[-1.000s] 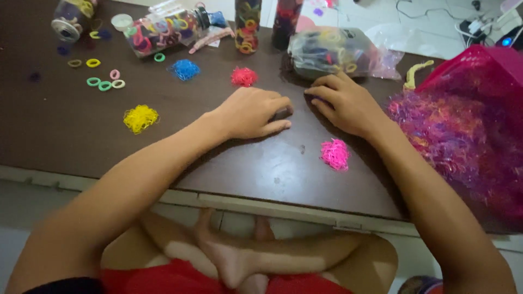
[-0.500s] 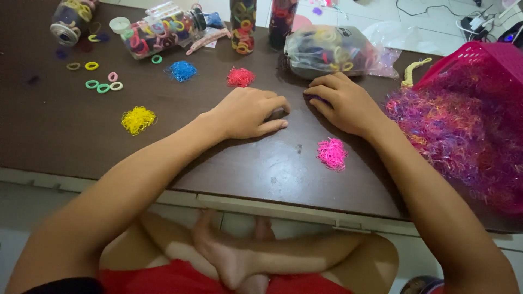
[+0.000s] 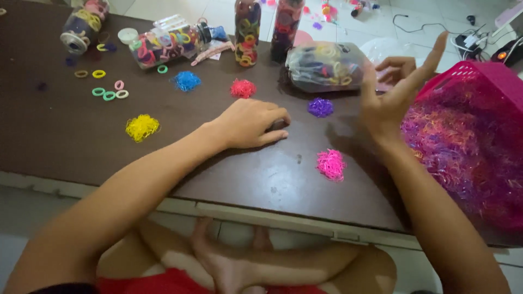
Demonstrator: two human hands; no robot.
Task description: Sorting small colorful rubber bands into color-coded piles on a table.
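Person sits cross-legged at a low dark surface (image 3: 65, 136). Nearest pile is pink bands (image 3: 331, 164), lying loose between the two forearms, touched by neither hand. Left hand (image 3: 251, 123) rests palm down on the surface, fingers curled under loosely; whether it holds anything cannot be told. Right hand (image 3: 393, 92) is raised off the surface, fingers spread wide, palm turned inward, holding nothing; it is blurred. Just right of it, a pink basket (image 3: 479, 73) full of mixed pink, purple and orange bands. Purple pile (image 3: 321, 107) lies on the surface between the two hands, near the left fingertips but apart. Yellow pile (image 3: 142, 127) sits well left of the left hand. Farther back: red pile (image 3: 243, 87), blue pile (image 3: 187, 81), a few loose rings (image 3: 109, 93). Behind the purple pile, a clear bag (image 3: 322, 66) of hair ties. Far edge: a jar lying on its side (image 3: 163, 43), another jar (image 3: 83, 24), two upright bottles (image 3: 248, 30) filled with ties.
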